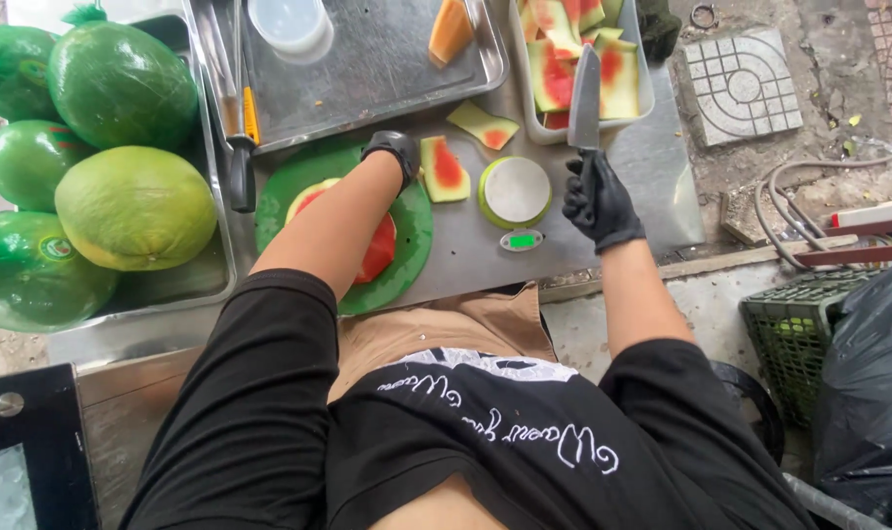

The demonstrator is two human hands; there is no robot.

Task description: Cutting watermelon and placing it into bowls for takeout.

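My right hand (601, 203), in a black glove, grips the handle of a broad knife (585, 90) whose blade points away over a tub of watermelon rinds (564, 74). My left hand (395, 152), also gloved, rests at the far edge of a round green cutting board (416, 221), beside a cut rind piece (444, 169). A peeled red watermelon chunk (379, 247) lies on the board, partly hidden under my left forearm. Whether the left hand holds anything is not visible.
A small green kitchen scale (514, 194) stands between my hands. Whole watermelons (122, 83) and a pale melon (136, 208) fill a tray on the left. A steel tray (367, 59) holds a plastic container (289, 25); another knife (242, 137) lies beside it. A green crate (794, 339) sits on the ground at right.
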